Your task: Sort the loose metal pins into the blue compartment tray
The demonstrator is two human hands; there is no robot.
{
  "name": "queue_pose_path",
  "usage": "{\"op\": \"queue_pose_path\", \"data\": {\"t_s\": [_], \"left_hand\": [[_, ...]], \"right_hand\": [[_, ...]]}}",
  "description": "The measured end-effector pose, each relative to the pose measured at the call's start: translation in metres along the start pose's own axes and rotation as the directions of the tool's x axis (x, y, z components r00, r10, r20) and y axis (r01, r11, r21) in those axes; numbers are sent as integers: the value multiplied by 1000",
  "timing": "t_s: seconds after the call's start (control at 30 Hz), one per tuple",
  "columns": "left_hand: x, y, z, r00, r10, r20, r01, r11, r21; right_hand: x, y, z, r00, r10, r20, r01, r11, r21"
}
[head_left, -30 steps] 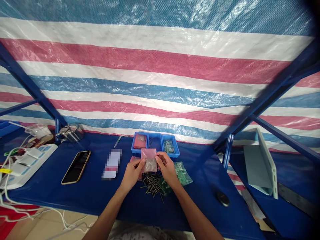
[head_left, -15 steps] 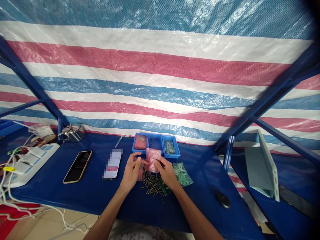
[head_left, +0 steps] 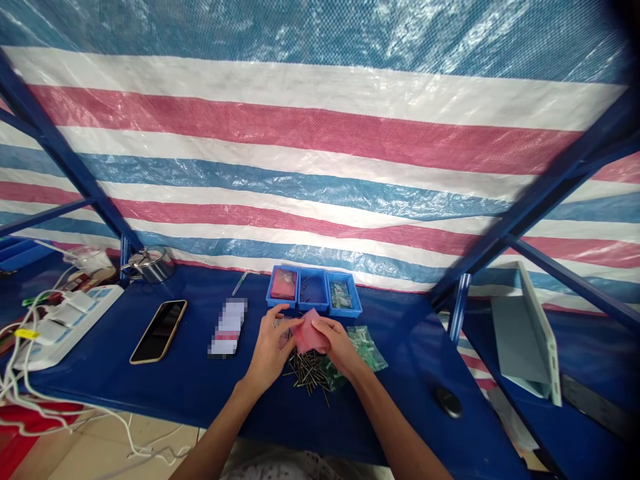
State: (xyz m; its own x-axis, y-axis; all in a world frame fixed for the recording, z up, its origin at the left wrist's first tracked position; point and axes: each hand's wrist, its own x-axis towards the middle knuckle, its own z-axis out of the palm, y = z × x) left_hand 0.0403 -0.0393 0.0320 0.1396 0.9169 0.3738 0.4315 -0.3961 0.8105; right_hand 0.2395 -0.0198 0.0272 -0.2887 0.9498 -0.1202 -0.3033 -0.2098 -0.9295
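Lowering from where it was being held up flat a second ago, the small pink translucent plastic bag (head_left: 311, 339) is now sitting bunched and tipped between the two hands, close above the blue-covered bench (head_left: 200, 390).

At the far left a white power strip (head_left: 65, 321) with plugs and white cables is lying on the bench, and a lidded steel pot (head_left: 150, 265) is standing behind it. Next, a black gold-rimmed smartphone (head_left: 159, 322) is lying face up, its long axis slanting away to the right. A white card-shaped object (head_left: 227, 327) is lying beside it; its face is blurred, so nothing on it is reading clearly.

The left hand (head_left: 270, 348) is touching the bag's left edge with its fingertips while its thumb is standing clear above; whether this grip is actually pinching I cannot tell. The bag is stretching roughly crosswise, its long axis dipping toward the right. The right hand (head_left: 341, 347) is clasping the bag's right end, fingers curling over it.

A heap of dark metal pins (head_left: 305, 372) is lying directly under the bag and hands. Three joined blue plastic trays (head_left: 313, 293) are sitting just behind. Clear packets of green parts (head_left: 369, 347) are lying just right of the right hand. Well apart to the right, a black oval object (head_left: 447, 402) is resting on the bench, and a grey folded case (head_left: 525, 333) is leaning beyond it.
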Motion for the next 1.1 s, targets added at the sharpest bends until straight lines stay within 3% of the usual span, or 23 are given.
{"op": "queue_pose_path", "data": {"t_s": [0.1,0.2,0.27,0.37,0.47,0.57,0.63,0.73,0.8,0.9,1.1], "left_hand": [[5,4,-3,996,-90,6,90,995,-42],[12,4,-3,966,-251,61,259,940,-221],[14,2,-1,950,-299,92,313,898,-310],[15,-1,2,926,-352,140,378,836,-399],[12,-4,5,883,-401,243,469,775,-424],[11,-7,5,879,-408,248,474,812,-342],[11,-8,4,924,-357,138,382,886,-265],[11,-6,1,972,-234,-20,227,958,-178],[12,-4,0,978,-211,7,209,962,-179],[12,-1,2,961,-242,136,270,931,-247],[10,-5,7,965,-218,149,257,901,-350]], "right_hand": [[0,-4,1,999,9,48,-9,1000,-14],[2,-5,0,985,-162,-64,150,975,-162],[2,-4,-2,932,-340,-123,285,900,-331],[0,-3,-4,851,-522,-60,402,720,-566],[-4,-3,-3,824,-563,64,450,581,-678],[-6,-2,0,813,-571,110,473,538,-697],[-5,-1,0,819,-569,75,455,564,-689],[0,2,-3,862,-507,4,403,682,-610],[5,5,-5,918,-396,-12,340,802,-492],[9,8,-7,963,-261,-74,230,931,-285],[8,5,-5,978,-182,-102,165,973,-160]]}}
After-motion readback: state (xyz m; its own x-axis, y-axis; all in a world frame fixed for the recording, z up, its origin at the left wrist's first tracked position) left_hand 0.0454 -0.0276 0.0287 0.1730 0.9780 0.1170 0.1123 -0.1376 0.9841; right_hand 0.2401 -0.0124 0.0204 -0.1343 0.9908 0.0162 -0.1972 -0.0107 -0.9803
